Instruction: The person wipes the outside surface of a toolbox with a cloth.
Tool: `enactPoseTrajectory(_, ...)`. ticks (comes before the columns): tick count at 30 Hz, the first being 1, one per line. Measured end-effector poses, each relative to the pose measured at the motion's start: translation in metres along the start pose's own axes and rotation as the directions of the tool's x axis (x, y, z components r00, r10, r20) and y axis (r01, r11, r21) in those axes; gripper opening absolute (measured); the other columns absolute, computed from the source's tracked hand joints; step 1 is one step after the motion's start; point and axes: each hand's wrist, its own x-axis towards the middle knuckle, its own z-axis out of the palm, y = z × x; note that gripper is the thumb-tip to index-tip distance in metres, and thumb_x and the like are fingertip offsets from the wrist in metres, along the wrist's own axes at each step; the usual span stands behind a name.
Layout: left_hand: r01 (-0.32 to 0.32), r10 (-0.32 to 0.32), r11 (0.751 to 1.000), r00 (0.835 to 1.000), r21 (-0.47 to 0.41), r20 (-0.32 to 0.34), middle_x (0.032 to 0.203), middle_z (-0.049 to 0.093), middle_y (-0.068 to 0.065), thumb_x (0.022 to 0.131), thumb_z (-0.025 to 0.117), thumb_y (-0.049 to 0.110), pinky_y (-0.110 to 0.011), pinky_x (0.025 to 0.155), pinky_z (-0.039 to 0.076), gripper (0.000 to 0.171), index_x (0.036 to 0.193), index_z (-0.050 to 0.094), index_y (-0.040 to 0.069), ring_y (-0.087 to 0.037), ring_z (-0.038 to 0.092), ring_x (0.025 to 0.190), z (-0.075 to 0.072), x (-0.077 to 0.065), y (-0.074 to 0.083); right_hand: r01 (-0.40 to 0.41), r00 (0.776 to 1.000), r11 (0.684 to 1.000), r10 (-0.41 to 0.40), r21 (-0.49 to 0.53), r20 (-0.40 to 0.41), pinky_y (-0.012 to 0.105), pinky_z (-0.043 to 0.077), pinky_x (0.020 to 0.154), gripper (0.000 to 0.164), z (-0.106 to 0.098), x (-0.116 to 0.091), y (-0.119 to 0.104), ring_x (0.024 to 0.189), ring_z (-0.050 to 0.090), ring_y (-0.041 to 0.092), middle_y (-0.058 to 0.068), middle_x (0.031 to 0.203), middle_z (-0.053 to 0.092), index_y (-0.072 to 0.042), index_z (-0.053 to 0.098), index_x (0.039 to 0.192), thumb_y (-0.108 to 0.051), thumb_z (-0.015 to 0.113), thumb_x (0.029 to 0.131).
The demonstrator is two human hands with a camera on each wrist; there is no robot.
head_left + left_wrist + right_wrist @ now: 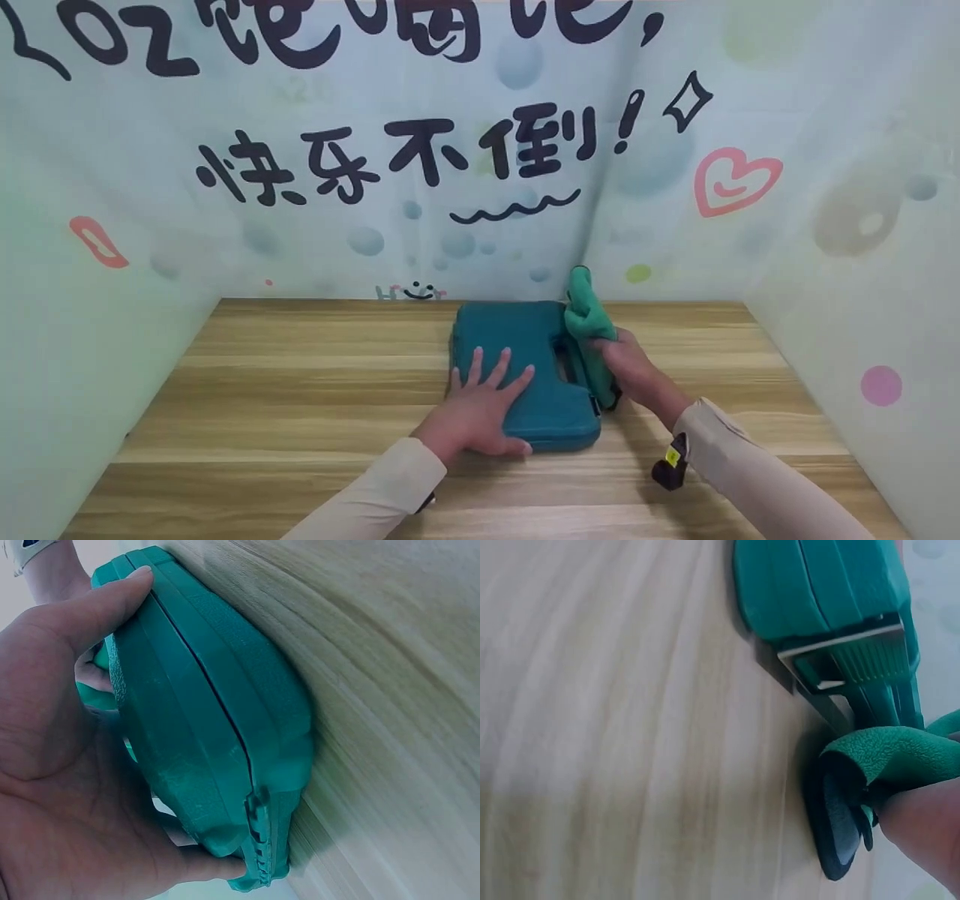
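A teal hard plastic case point(510, 326) with a handle cut-out lies flat on the wooden table. My left hand point(474, 414) rests on its top with fingers spread, thumb at the near edge. In the left wrist view, the case's side seam and hinge point(261, 836) show beside the thumb and fingers. A green cloth point(589, 315) with dark edging is bunched in my right hand point(636, 373), against the case's handle side. The right wrist view shows a ribbed latch point(855, 656) close to the cloth. Most of the right hand's fingers are hidden.
The wood-grain table point(315, 375) extends left and right of the case. A printed fabric backdrop point(337, 247) rises at the table's far edge, with pale side walls point(847, 315) closing in. A small black device point(670, 465) hangs at the right wrist.
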Motion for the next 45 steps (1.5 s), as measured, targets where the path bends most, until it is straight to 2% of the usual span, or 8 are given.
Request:
enactPoseTrajectory(13,0.004,-0.004,1.0,1.0,0.003,0.006,0.169,-0.002,-0.01,0.085,0.072,0.064,-0.071,0.111,0.009,0.104,0.165,0.015,0.029,-0.048,-0.012,0.148,0.0,0.0,-0.001,-0.016,0.995,0.976,0.038,-0.218,0.096,0.057,0.029,0.11,0.042,-0.005,0.018,-0.017,0.126,0.041,0.033,0.017,0.14,0.045,0.004,0.04,0.142,-0.017,0.043,0.106)
enactPoseTrajectory(14,-0.001,0.001,1.0,1.0,0.002,0.009,0.169,-0.002,-0.01,0.085,0.072,0.064,-0.071,0.111,0.009,0.104,0.165,0.015,0.029,-0.048,-0.012,0.148,0.0,0.0,-0.001,-0.012,0.995,0.97,0.036,-0.241,0.095,0.056,0.03,0.11,0.04,-0.006,0.02,-0.017,0.125,0.041,0.032,0.016,0.139,0.045,0.003,0.042,0.14,-0.018,0.044,0.106)
enactPoseTrajectory(18,-0.013,0.013,1.0,1.0,-0.003,0.014,0.169,-0.002,-0.01,0.085,0.072,0.064,-0.071,0.111,0.01,0.103,0.165,0.015,0.03,-0.048,-0.012,0.148,0.0,-0.001,-0.001,0.075,0.99,0.951,-0.036,-0.298,0.133,0.046,0.038,0.093,0.011,-0.007,0.032,-0.02,0.104,0.047,0.031,0.013,0.107,0.048,-0.001,0.049,0.105,-0.011,0.044,0.103)
enactPoseTrajectory(21,-0.013,0.013,1.0,1.0,-0.009,0.008,0.169,-0.002,-0.009,0.085,0.072,0.063,-0.071,0.111,0.01,0.103,0.165,0.016,0.03,-0.048,-0.013,0.148,0.0,-0.002,-0.002,0.147,0.98,0.934,-0.093,-0.327,0.173,0.044,0.036,0.083,0.008,-0.006,0.04,-0.025,0.094,0.047,0.031,0.01,0.093,0.042,-0.006,0.044,0.092,-0.005,0.044,0.1)
enactPoseTrajectory(26,-0.016,0.016,1.0,1.0,-0.011,0.011,0.17,-0.001,-0.009,0.085,0.074,0.061,-0.071,0.112,0.01,0.102,0.165,0.017,0.031,-0.047,-0.012,0.148,-0.001,-0.003,-0.003,0.187,0.972,0.903,-0.113,-0.386,0.206,0.045,0.034,0.082,0.007,-0.003,0.05,-0.034,0.094,0.048,0.031,0.008,0.091,0.044,-0.005,0.047,0.092,-0.003,0.044,0.099)
enactPoseTrajectory(35,-0.015,0.014,1.0,0.999,0.005,0.035,0.17,-0.001,-0.007,0.085,0.071,0.065,-0.07,0.112,0.011,0.103,0.164,0.015,0.034,-0.047,-0.011,0.149,-0.002,-0.005,-0.001,0.226,0.961,0.889,-0.138,-0.399,0.238,0.044,0.035,0.08,0.008,-0.002,0.061,-0.036,0.087,0.048,0.03,0.007,0.084,0.041,-0.002,0.048,0.091,-0.001,0.044,0.098)
enactPoseTrajectory(41,-0.029,0.028,0.999,0.999,0.033,0.031,0.17,-0.001,-0.008,0.085,0.07,0.067,-0.07,0.111,0.014,0.102,0.164,0.015,0.035,-0.047,-0.009,0.149,0.001,-0.007,0.002,0.287,0.949,0.844,-0.185,-0.453,0.256,0.041,0.037,0.074,0.013,-0.002,0.063,-0.041,0.076,0.046,0.027,0.006,0.076,0.038,-0.005,0.046,0.084,0.003,0.043,0.094)
enactPoseTrajectory(45,-0.026,0.025,0.999,0.999,0.035,0.035,0.17,-0.001,-0.007,0.085,0.07,0.067,-0.07,0.111,0.014,0.102,0.164,0.014,0.036,-0.047,-0.009,0.149,0.004,-0.01,0.005,0.295,0.944,0.822,-0.174,-0.487,0.279,0.039,0.038,0.07,0.02,0.0,0.065,-0.042,0.07,0.046,0.024,0.004,0.073,0.038,-0.01,0.042,0.078,0.001,0.042,0.095)
